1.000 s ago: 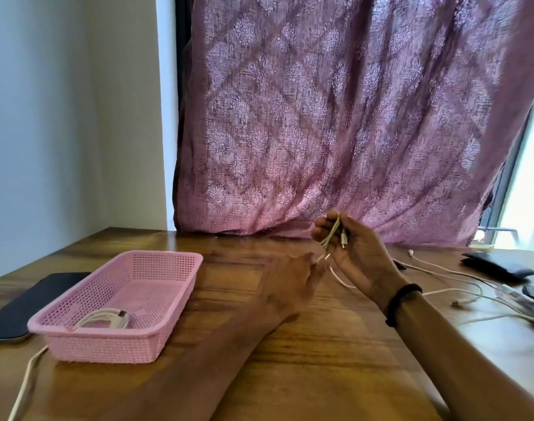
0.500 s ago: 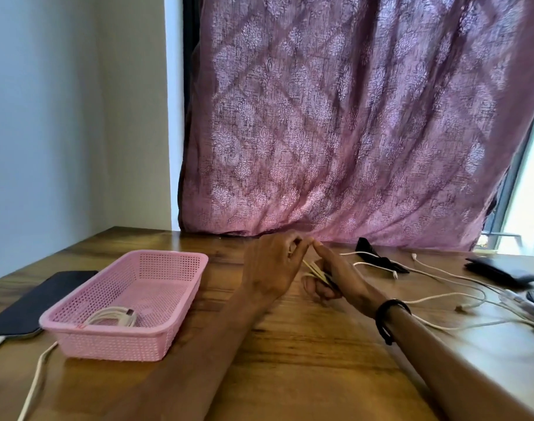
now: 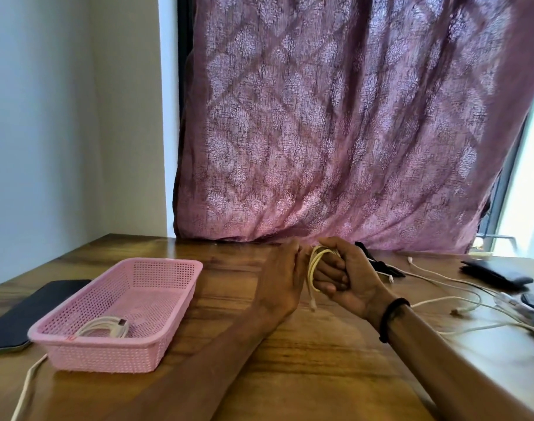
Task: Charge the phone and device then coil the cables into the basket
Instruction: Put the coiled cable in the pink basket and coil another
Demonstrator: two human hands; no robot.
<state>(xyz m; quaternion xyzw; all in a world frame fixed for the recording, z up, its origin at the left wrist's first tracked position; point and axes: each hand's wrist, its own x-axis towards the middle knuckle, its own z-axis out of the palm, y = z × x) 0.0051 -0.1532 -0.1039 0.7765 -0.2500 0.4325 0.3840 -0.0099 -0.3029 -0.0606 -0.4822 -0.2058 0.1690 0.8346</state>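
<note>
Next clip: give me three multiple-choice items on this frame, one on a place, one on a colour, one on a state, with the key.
1. Where is the coiled white cable?
A. inside the basket
B. on the phone
C. on the curtain

2. What colour is the basket?
A. blue
B. pink
C. green

3. What is the right hand doing?
A. lying flat on the table
B. gripping a looped yellowish cable
C. holding the phone

Key: 1 A, it lies on the basket floor; 2 B, its mesh walls are pink; 3 B, fingers curl round the loops.

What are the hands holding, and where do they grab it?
The right hand grips a pale yellowish coiled cable around its loops, one plug end dangling. The left hand is beside it; its hold cannot be told.
</note>
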